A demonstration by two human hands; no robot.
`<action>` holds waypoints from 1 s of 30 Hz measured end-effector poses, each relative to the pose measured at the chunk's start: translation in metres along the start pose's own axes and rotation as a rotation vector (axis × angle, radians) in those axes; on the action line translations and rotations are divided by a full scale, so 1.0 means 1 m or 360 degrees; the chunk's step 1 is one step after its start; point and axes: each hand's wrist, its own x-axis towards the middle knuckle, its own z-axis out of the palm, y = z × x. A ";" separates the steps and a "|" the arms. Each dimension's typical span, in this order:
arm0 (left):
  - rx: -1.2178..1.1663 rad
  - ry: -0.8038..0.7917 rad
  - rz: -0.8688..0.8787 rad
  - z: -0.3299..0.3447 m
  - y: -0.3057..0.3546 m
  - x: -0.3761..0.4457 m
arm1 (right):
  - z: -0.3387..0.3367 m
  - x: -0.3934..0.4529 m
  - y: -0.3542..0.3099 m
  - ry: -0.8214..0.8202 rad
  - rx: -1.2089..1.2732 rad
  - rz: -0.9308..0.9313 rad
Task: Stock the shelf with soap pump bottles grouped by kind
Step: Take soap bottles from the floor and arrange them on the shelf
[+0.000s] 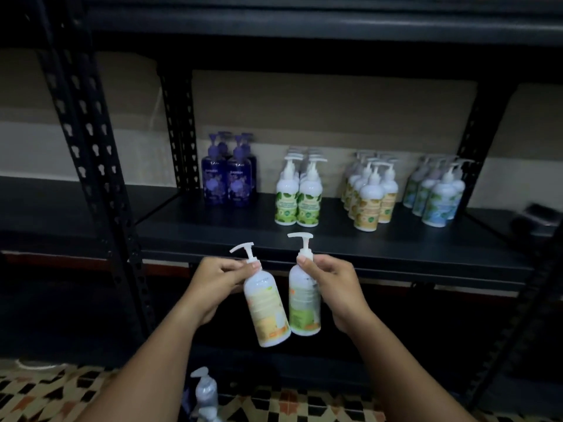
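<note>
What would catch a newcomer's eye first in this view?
Two pale pump bottles held up in front of the shelf edge: the left hand grips the orange-labelled bottle, the right hand the green-labelled bottle. Behind them, on the dark shelf, stand four tidy clusters, with the purple bottles at far left standing out most.

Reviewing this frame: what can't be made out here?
- Head view: label text on the two held bottles, orange-label and green-label, is blurred.
- Rear bottles in the purple group and blue group hide behind front ones, so no count.
- Bottle on the floor is cut off by the bottom edge.
</note>
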 end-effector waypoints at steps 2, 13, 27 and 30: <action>0.0042 -0.0016 0.0021 0.015 0.000 0.000 | -0.003 -0.005 -0.001 0.0040 0.0091 0.0025; 0.0272 0.0018 0.0108 0.066 -0.009 -0.007 | 0.002 -0.009 0.019 0.0288 0.0105 0.0029; 0.0593 0.0062 0.0117 0.063 -0.007 -0.003 | -0.006 -0.007 0.028 0.0360 -0.0404 0.0154; 0.0472 0.0083 0.0129 0.060 -0.006 -0.004 | -0.009 -0.009 0.024 0.0389 -0.0396 0.0134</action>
